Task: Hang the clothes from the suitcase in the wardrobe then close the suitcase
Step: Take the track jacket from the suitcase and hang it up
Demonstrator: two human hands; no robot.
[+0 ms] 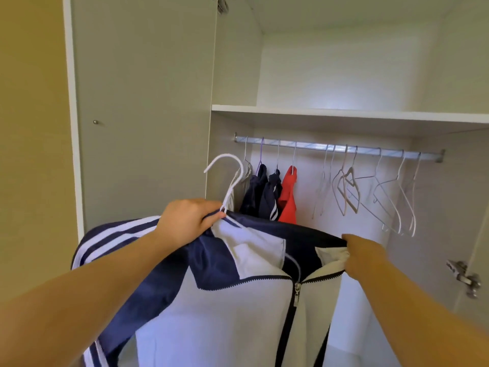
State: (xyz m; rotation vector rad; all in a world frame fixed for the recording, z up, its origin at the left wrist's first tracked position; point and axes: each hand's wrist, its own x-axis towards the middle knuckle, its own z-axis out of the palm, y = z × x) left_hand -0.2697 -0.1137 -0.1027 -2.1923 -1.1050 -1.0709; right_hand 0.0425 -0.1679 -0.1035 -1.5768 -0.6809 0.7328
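Observation:
A navy and white zip jacket (225,313) with striped sleeves hangs in front of me, held up before the open wardrobe. My left hand (188,221) grips the neck of a white hanger (225,178) together with the jacket's collar; the hook sticks up free, below the rail. My right hand (365,255) grips the jacket's right collar and shoulder. The metal rail (338,149) runs across the wardrobe above. The suitcase is out of view.
On the rail's left hang a beige garment (244,178), two navy ones (264,194) and a red one (288,197). Several empty hangers (370,194) hang to the right. A shelf (344,115) sits above the rail. The wardrobe door (143,102) stands open on the left.

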